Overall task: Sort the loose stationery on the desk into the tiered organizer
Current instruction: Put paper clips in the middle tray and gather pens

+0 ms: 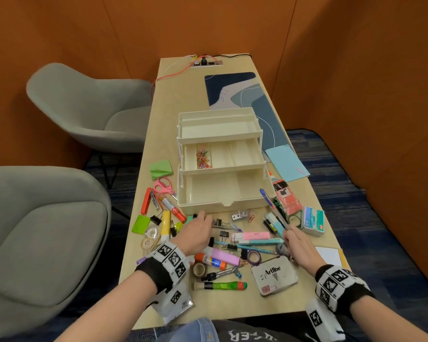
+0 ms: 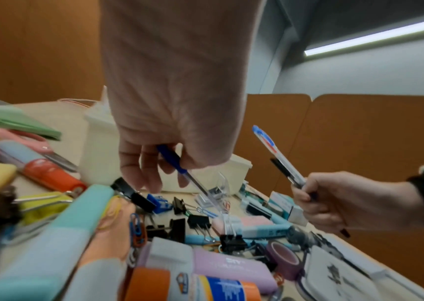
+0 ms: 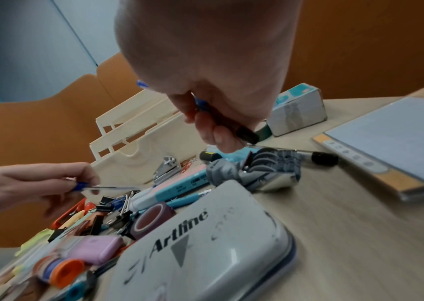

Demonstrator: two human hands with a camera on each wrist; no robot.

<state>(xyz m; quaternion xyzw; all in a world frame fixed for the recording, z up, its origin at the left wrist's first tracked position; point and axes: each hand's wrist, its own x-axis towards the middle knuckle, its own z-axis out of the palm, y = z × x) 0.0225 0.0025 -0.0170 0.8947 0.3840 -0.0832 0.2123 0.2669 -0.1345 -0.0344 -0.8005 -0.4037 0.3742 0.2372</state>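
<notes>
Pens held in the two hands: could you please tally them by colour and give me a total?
Blue-capped pens: 2, one in the left hand, one in the right hand
Black pen: 1, also in the right hand
Total: 3

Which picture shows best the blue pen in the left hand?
The left wrist view: the blue pen shows whole there, blue cap up and clear barrel slanting down, pinched by the left hand. The right wrist view shows it small and blurred. In the head view the hand hides it.
</notes>
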